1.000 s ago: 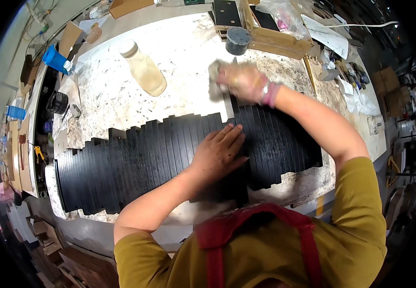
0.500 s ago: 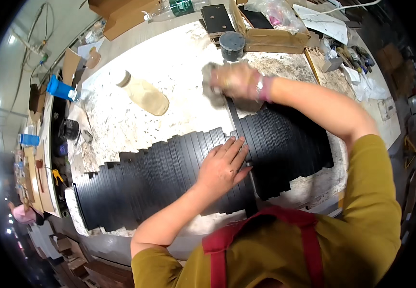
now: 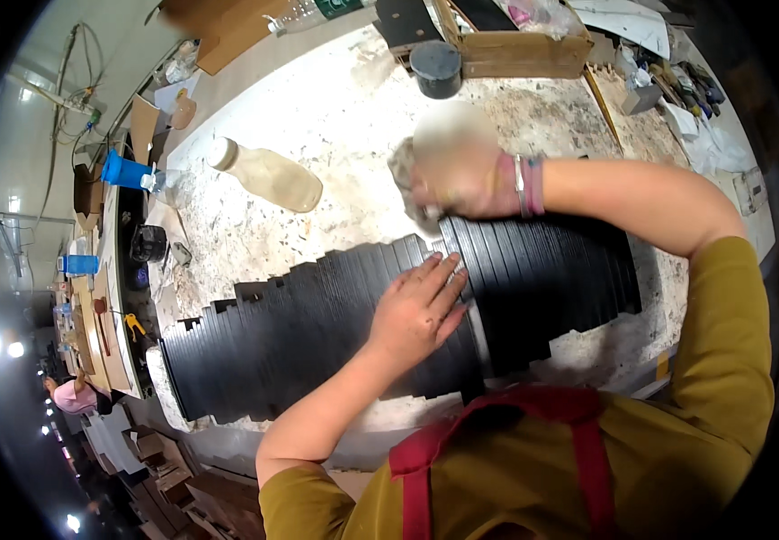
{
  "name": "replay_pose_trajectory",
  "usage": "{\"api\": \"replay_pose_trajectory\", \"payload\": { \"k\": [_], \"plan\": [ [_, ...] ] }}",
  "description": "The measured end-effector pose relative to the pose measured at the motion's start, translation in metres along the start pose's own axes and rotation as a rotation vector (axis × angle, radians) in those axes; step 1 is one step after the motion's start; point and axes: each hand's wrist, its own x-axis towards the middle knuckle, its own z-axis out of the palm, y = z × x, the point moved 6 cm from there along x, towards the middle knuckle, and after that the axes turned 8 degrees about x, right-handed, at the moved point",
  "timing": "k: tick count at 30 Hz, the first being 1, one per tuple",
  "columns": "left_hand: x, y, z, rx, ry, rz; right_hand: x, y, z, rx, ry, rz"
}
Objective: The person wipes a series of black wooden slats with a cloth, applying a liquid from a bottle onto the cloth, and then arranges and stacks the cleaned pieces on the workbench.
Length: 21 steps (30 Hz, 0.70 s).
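Observation:
A long row of narrow black strips (image 3: pixel 299 333) lies side by side across the worktable. My left hand (image 3: pixel 421 310) rests flat on them near the middle, its fingers stretched out and slightly apart. Beside its thumb a pale, narrow line parts the strips. My right hand (image 3: pixel 475 180), with a purple cuff and a bracelet at the wrist, is just past the far edge of the row. It is closed on a grey rag (image 3: pixel 401 171), which bulges out on its left side. Blur hides part of that hand's fingers.
A cream-coloured bottle (image 3: pixel 273 177) lies on the stained white tabletop (image 3: pixel 210 225). Farther back stand a dark round tub (image 3: pixel 434 70) and a cardboard box (image 3: pixel 524 56). Tools (image 3: pixel 691 90) crowd the far right. Another person (image 3: pixel 79 396) is at the distant left.
My right hand has drawn a little nearer to the row with the rag. The dark strip end that stuck out beside it no longer shows. My left hand stays flat; the view has shifted slightly.

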Motion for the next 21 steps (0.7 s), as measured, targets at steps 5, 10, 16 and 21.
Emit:
{"api": "replay_pose_trajectory", "payload": {
  "k": [5,10,16,21],
  "plan": [
    [0.001,0.006,0.000,0.009,-0.003,0.021,0.019,0.061,-0.002,-0.116,0.062,0.128],
    [-0.003,0.002,0.002,0.005,-0.024,-0.009,0.009,-0.003,0.010,0.124,-0.121,0.154],
    [0.003,0.009,-0.002,0.012,0.006,0.015,0.037,0.072,0.016,-0.110,-0.085,0.301],
    [-0.004,0.003,0.000,0.022,-0.029,0.006,0.019,0.022,0.021,-0.161,-0.133,0.262]
  ]
}}
